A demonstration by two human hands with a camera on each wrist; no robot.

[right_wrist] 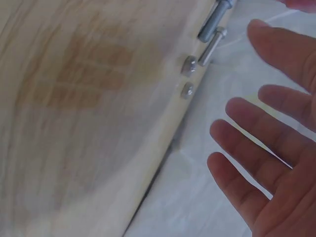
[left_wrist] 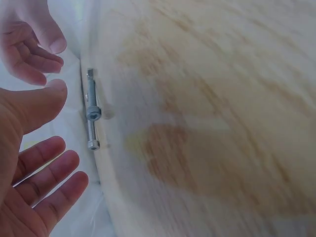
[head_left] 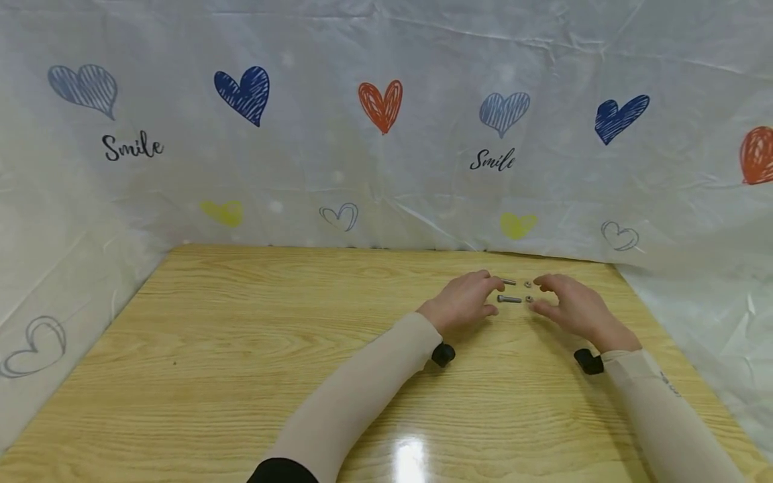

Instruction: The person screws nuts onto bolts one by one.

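Two metal socket-head bolts lie side by side near the table's back right. The front bolt (head_left: 510, 299) shows whole in the head view; the rear bolt (head_left: 509, 282) is partly hidden by my left fingers. Just right of the bolt tips sit two small nuts, a front nut (right_wrist: 188, 65) and a rear nut (right_wrist: 187, 90). My left hand (head_left: 464, 300) is beside the bolt heads, thumb and fingers spread, nothing between them. On the other side, my right hand (head_left: 574, 307) faces it with fingers apart near the nuts, likewise holding nothing.
The wood-grain table (head_left: 241, 349) runs back to a white sheet (head_left: 423, 188) printed with hearts and lettering, which hangs behind and along both sides. A black wrist camera (head_left: 443, 355) is on the left wrist, and another black camera (head_left: 588, 361) on the right.
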